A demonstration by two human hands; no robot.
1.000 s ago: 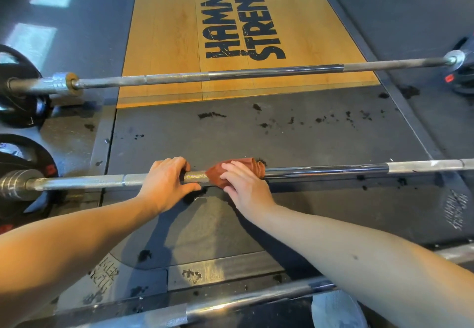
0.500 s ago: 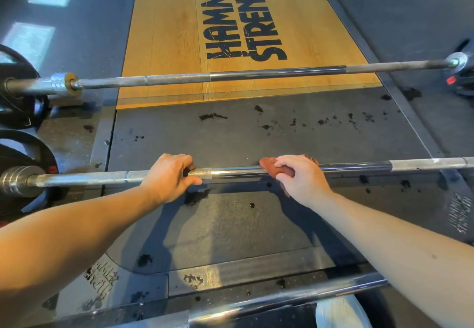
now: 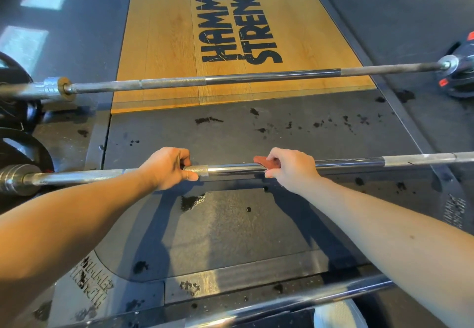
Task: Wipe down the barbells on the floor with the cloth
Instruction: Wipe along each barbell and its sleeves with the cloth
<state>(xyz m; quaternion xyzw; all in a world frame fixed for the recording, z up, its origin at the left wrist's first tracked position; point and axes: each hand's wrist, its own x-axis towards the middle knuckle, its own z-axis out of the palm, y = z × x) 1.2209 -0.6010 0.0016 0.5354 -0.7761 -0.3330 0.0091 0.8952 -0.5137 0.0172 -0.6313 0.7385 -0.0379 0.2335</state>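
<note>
Rust-red cloth (image 3: 265, 161) wrapped under right hand (image 3: 289, 168) on barbell (image 3: 230, 168); left hand (image 3: 166, 168) grips shaft.

Head camera faces forward and down, near the barbell (image 3: 230, 167).

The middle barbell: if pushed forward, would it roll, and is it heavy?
Probably rolls: the middle barbell is a round shaft, which may be why the left hand grips it. Likely heavy and stiff, being all metal. Its polished shine suggests a slippery grip.
</note>
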